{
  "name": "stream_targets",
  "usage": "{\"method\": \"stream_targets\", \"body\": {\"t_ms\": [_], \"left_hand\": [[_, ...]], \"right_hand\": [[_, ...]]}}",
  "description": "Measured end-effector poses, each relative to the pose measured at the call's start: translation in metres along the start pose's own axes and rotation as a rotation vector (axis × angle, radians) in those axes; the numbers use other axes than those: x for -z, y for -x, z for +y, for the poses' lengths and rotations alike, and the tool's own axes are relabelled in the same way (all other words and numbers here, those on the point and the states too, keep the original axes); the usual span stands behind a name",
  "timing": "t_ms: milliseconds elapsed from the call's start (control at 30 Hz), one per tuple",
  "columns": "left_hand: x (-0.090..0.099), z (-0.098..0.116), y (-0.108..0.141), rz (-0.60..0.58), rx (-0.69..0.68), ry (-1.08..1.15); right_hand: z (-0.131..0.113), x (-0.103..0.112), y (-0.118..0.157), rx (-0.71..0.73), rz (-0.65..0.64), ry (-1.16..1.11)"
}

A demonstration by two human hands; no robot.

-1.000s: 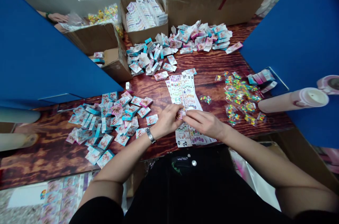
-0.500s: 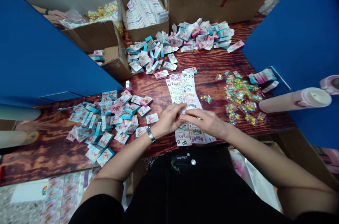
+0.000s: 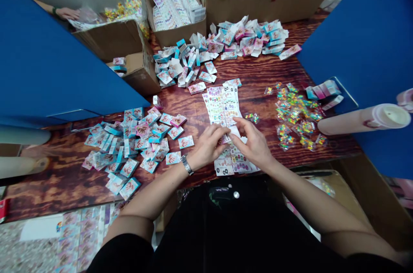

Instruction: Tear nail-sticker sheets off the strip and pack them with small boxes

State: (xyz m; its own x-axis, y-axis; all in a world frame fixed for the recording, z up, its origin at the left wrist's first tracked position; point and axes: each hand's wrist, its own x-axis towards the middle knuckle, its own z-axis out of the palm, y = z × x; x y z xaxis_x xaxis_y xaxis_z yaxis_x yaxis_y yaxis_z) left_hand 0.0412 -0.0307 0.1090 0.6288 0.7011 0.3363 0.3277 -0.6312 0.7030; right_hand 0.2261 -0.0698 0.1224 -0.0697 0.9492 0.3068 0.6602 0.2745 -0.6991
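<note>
My left hand (image 3: 211, 143) is closed, its fingers curled round what looks like a small box (image 3: 235, 131); only a white end shows and the rest is hidden by my fingers. At that white end is my right hand (image 3: 253, 143), thumb and forefinger on either side of it. Beneath both hands lie overlapping sheets printed with rows of coloured oval stickers (image 3: 215, 107). Just beyond my right fingers are a few small clear packets of bright pieces (image 3: 251, 117).
Closed small boxes (image 3: 129, 148) are heaped at left; open-ended ones (image 3: 245, 40) lie at the back. Bright packets (image 3: 295, 111) spread at right beside a pale cylinder (image 3: 358, 121). Cartons (image 3: 274, 4) line the back, blue panels (image 3: 58, 62) flank the table. Another person's hand (image 3: 67, 13) shows far left.
My right hand has drawn slightly right and its thumb and forefinger have spread apart, showing the white end between them. My left hand stays nearly in place. The view has shifted slightly.
</note>
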Motion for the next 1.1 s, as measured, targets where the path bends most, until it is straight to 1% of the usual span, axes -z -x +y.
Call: {"method": "stream_targets", "body": {"t_ms": [100,133,167,200,300,333,400,500,567,700,800,933,1100], "left_hand": [[-0.007,0.002,0.003,-0.001,-0.007,-0.088],[-0.008,0.002,0.004,0.004,-0.008,-0.121],[-0.01,0.003,0.005,0.012,-0.006,-0.151],[-0.01,0.003,0.006,0.021,-0.003,-0.178],[-0.011,0.004,0.007,0.039,0.007,-0.235],[-0.01,0.005,0.007,0.042,0.007,-0.25],[-0.01,0.006,0.007,0.049,0.006,-0.268],[-0.011,0.007,0.008,0.07,0.006,-0.264],[-0.013,0.007,0.009,0.083,0.015,-0.262],[-0.016,0.006,0.01,0.069,0.026,-0.293],[-0.019,0.006,0.01,0.064,0.004,-0.34],[-0.021,0.008,0.01,0.062,0.058,-0.38],[-0.023,0.012,0.01,0.017,0.115,-0.392]], "right_hand": [[-0.007,-0.005,0.006,0.088,0.08,0.046],[-0.009,-0.007,0.007,0.105,0.098,0.041],[-0.011,-0.008,0.009,0.091,0.101,0.011],[-0.011,-0.009,0.01,0.044,0.096,-0.045],[-0.01,-0.012,0.011,-0.178,0.073,-0.294],[-0.009,-0.014,0.011,-0.231,0.073,-0.373],[-0.006,-0.016,0.009,-0.288,0.088,-0.485],[-0.003,-0.02,0.007,-0.332,0.102,-0.552],[-0.002,-0.021,0.006,-0.35,0.106,-0.53],[-0.007,-0.018,0.004,-0.359,0.103,-0.388],[-0.013,-0.015,0.002,-0.281,0.099,-0.26],[-0.018,-0.015,0.007,-0.144,0.123,-0.166],[-0.016,-0.026,0.021,-0.125,0.165,-0.193]]}}
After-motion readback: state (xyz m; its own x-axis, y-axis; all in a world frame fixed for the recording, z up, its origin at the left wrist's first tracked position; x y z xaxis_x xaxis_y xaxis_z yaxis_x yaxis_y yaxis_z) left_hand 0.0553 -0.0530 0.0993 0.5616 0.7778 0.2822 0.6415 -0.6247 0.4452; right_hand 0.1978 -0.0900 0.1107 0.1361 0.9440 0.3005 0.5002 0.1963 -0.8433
